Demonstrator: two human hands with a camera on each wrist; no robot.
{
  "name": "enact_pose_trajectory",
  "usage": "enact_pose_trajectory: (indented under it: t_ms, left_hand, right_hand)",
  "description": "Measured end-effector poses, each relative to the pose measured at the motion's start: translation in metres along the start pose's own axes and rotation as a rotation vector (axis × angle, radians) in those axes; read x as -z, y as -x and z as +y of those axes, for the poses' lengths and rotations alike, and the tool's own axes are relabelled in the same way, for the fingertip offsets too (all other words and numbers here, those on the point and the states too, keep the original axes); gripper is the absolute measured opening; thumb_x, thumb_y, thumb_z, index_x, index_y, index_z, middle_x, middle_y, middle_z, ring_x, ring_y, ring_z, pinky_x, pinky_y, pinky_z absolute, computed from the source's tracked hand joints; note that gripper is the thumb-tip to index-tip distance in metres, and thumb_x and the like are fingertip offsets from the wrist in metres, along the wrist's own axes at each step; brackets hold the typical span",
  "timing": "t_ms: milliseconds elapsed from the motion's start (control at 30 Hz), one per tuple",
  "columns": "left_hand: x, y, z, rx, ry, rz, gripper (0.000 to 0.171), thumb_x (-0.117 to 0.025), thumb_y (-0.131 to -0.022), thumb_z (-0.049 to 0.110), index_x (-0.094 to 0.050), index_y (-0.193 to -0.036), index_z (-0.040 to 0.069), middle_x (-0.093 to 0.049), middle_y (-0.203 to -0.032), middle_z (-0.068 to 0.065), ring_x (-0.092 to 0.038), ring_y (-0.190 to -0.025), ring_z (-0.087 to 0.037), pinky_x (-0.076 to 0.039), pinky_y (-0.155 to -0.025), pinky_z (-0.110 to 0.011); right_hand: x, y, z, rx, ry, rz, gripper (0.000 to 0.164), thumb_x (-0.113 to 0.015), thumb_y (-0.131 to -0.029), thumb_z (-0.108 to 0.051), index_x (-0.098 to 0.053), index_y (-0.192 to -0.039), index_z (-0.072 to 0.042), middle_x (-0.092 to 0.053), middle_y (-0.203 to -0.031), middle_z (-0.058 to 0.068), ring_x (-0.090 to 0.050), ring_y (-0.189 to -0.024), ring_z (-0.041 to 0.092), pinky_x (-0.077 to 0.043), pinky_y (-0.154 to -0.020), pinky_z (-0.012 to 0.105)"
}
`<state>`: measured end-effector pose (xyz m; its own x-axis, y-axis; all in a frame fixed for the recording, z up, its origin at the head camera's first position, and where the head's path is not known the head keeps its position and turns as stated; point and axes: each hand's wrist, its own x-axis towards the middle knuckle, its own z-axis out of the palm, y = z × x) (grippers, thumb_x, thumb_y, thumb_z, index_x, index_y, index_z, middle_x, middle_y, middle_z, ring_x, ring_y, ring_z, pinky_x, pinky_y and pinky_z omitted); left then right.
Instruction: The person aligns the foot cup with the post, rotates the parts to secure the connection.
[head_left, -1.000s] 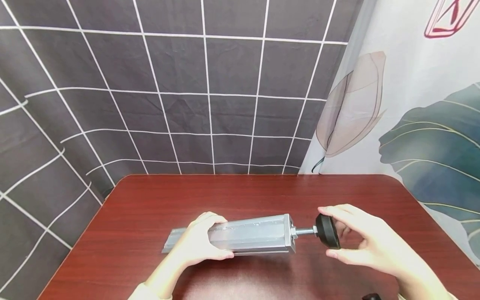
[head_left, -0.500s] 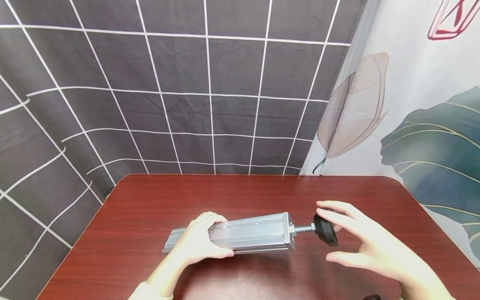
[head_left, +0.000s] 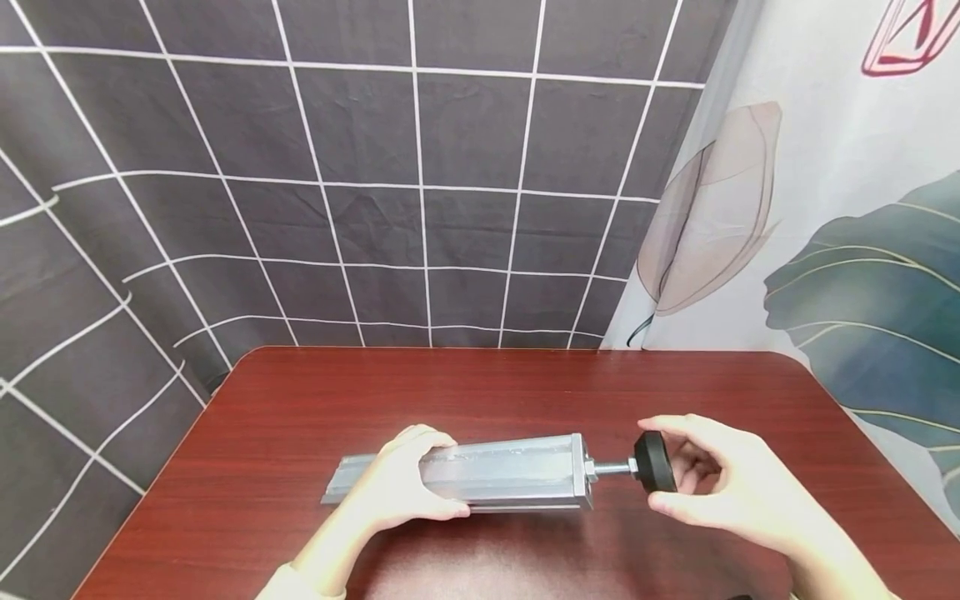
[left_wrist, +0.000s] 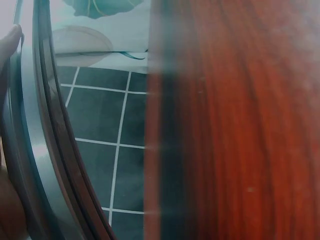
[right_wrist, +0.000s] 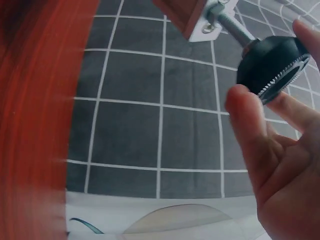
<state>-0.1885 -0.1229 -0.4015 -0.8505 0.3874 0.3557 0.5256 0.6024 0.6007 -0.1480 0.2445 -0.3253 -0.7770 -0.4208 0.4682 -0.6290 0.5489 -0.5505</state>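
Observation:
A silver aluminium profile [head_left: 510, 471] is held sideways above the table, its end plate turned to the right. My left hand [head_left: 405, 485] grips it near its left part, thumb along the near side and fingers over the far side. From the end plate a threaded rod [head_left: 615, 468] with nuts sticks out, carrying a black levelling foot [head_left: 656, 462]. My right hand [head_left: 738, 479] holds that foot between thumb and fingertips. In the right wrist view the ribbed underside of the foot [right_wrist: 272, 67] faces the palm. The left wrist view shows only the profile's edge [left_wrist: 40, 120] and part of the hand.
Beneath both hands lies a red-brown wooden table [head_left: 480, 392]. A dark grid-patterned curtain [head_left: 360, 167] hangs behind it, and a white curtain with leaf prints [head_left: 825, 150] hangs at the right. A small dark object [head_left: 741, 597] barely shows at the bottom edge.
My right hand's fingers spread away from the foot half a second ago and now close around it again. The profile's right end has dipped slightly. My left hand keeps its grip.

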Motion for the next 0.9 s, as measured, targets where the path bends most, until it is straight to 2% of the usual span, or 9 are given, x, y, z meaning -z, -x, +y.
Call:
enact_pose_trajectory:
  t_ms: [100,233,367,433,500,567,733,900]
  left_hand:
    - [-0.001,0.000,-0.002,0.014,0.011,0.002,0.061,-0.087,-0.051,0.047,-0.063,-0.102,0.025,-0.055,-0.096,0.019,-0.051,-0.092,-0.004,-0.045,-0.081,-0.030]
    - [-0.001,0.000,-0.004,0.034,0.020,0.003,0.061,-0.087,-0.052,0.048,-0.063,-0.103,0.026,-0.055,-0.096,0.020,-0.051,-0.092,-0.004,-0.045,-0.081,-0.031]
    - [0.000,0.000,-0.003,0.023,0.009,-0.001,0.061,-0.086,-0.052,0.049,-0.063,-0.103,0.025,-0.055,-0.096,0.020,-0.051,-0.092,-0.004,-0.045,-0.081,-0.030]
    - [0.000,0.000,-0.003,0.007,0.002,-0.001,0.061,-0.086,-0.052,0.048,-0.063,-0.102,0.024,-0.055,-0.096,0.019,-0.051,-0.092,-0.004,-0.045,-0.081,-0.029]
    - [0.000,0.000,-0.001,-0.008,-0.007,0.001,0.061,-0.087,-0.052,0.047,-0.063,-0.102,0.022,-0.055,-0.096,0.017,-0.051,-0.092,-0.005,-0.045,-0.081,-0.029]
    - [0.000,0.001,-0.001,-0.019,-0.018,0.001,0.061,-0.087,-0.052,0.047,-0.063,-0.102,0.021,-0.055,-0.096,0.016,-0.051,-0.092,-0.006,-0.045,-0.081,-0.029]
    - [-0.002,0.000,0.000,-0.044,-0.053,0.002,0.061,-0.087,-0.052,0.046,-0.064,-0.101,0.017,-0.055,-0.095,0.013,-0.050,-0.093,-0.007,-0.044,-0.082,-0.028]
    - [-0.006,0.001,-0.004,-0.068,-0.121,-0.025,0.062,-0.084,-0.054,0.050,-0.063,-0.100,0.013,-0.055,-0.095,0.010,-0.049,-0.092,-0.010,-0.042,-0.083,-0.030]
  right_hand:
    - [0.002,-0.001,0.002,0.052,0.000,-0.039,0.080,-0.089,-0.058,-0.014,-0.053,-0.129,-0.010,-0.059,-0.092,-0.010,-0.057,-0.071,0.005,-0.045,-0.062,0.015]
    - [0.001,-0.001,0.009,0.200,-0.004,-0.059,0.085,-0.088,-0.060,-0.017,-0.048,-0.133,0.000,-0.052,-0.120,0.000,-0.059,-0.082,0.005,-0.045,-0.074,0.013]
    - [-0.003,0.000,0.015,0.289,-0.031,-0.005,0.074,-0.087,-0.062,-0.016,-0.053,-0.125,0.003,-0.051,-0.120,0.007,-0.060,-0.079,0.005,-0.047,-0.071,0.013]
    - [-0.005,0.001,0.017,0.282,-0.051,0.013,0.074,-0.088,-0.060,-0.014,-0.054,-0.123,0.003,-0.054,-0.115,0.005,-0.060,-0.077,0.005,-0.047,-0.069,0.014]
    - [-0.008,0.003,0.019,0.249,-0.064,0.025,0.076,-0.090,-0.055,-0.010,-0.055,-0.122,0.001,-0.056,-0.109,0.002,-0.059,-0.075,0.005,-0.047,-0.066,0.014]
    - [-0.010,0.006,0.020,0.170,-0.065,0.027,0.078,-0.090,-0.053,-0.008,-0.055,-0.123,-0.004,-0.057,-0.102,-0.003,-0.059,-0.073,0.005,-0.047,-0.064,0.015]
    - [-0.018,0.016,0.024,-0.074,-0.115,0.021,0.071,-0.087,-0.060,-0.004,-0.055,-0.122,-0.011,-0.058,-0.088,-0.006,-0.056,-0.064,0.008,-0.047,-0.054,0.021]
    - [-0.032,0.024,0.039,-0.151,-0.150,0.024,0.060,-0.083,-0.064,-0.003,-0.057,-0.117,-0.007,-0.059,-0.081,-0.006,-0.053,-0.061,0.010,-0.043,-0.050,0.024]
